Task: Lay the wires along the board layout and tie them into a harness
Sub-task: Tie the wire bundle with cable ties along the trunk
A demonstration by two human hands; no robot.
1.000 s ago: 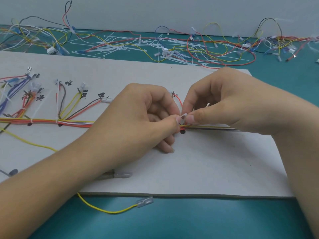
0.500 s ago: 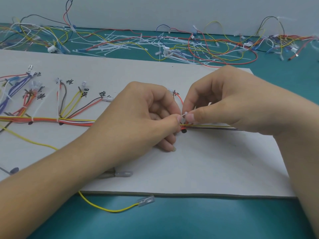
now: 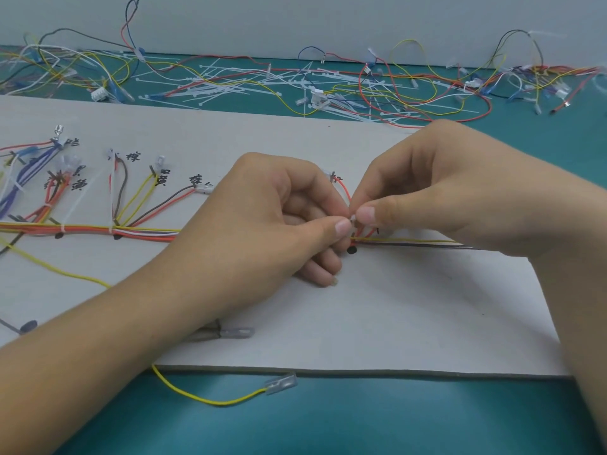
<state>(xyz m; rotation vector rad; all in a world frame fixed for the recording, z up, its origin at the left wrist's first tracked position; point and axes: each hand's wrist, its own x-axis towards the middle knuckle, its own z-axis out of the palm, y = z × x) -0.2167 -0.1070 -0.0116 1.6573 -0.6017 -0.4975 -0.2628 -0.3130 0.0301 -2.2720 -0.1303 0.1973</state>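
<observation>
Grip closed on the work: left hand (image 3: 262, 221) and right hand (image 3: 460, 192) pinch the small white plastic cable tie (image 3: 353, 220) at the multicoloured wire bundle (image 3: 410, 242) on the grey layout board (image 3: 410, 307), best cinched squarely above the black dot (image 3: 352, 250).

teal work surface (image 3: 361, 421) stretching front to back here, meeting a plain pale grey wall (image 3: 295, 21) along the far edge. soft, even light across it all, only faint shadows showing.
</observation>
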